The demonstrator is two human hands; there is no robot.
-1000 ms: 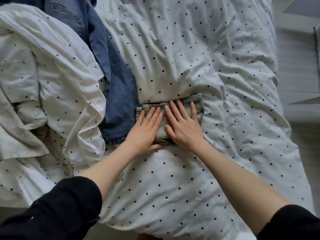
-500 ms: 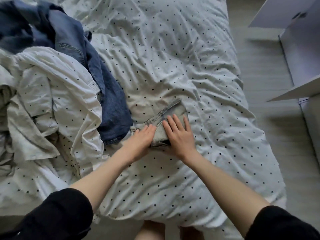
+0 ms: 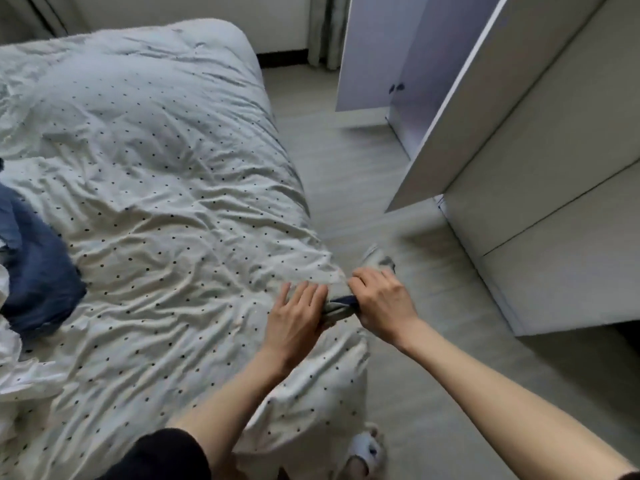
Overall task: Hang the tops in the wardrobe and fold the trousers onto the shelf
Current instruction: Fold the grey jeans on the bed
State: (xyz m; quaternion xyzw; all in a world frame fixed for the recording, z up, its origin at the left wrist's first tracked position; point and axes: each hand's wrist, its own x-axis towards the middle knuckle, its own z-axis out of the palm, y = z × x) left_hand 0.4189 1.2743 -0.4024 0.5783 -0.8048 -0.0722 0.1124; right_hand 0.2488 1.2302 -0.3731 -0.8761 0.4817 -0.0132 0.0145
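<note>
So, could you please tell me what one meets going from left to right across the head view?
Blue denim garment → dotted duvet → left hand → folded trousers → right hand → wardrobe.

Folded trousers [image 3: 337,308] at the bed's [image 3: 166,188] right edge; wardrobe [image 3: 540,161] farther right.
</note>
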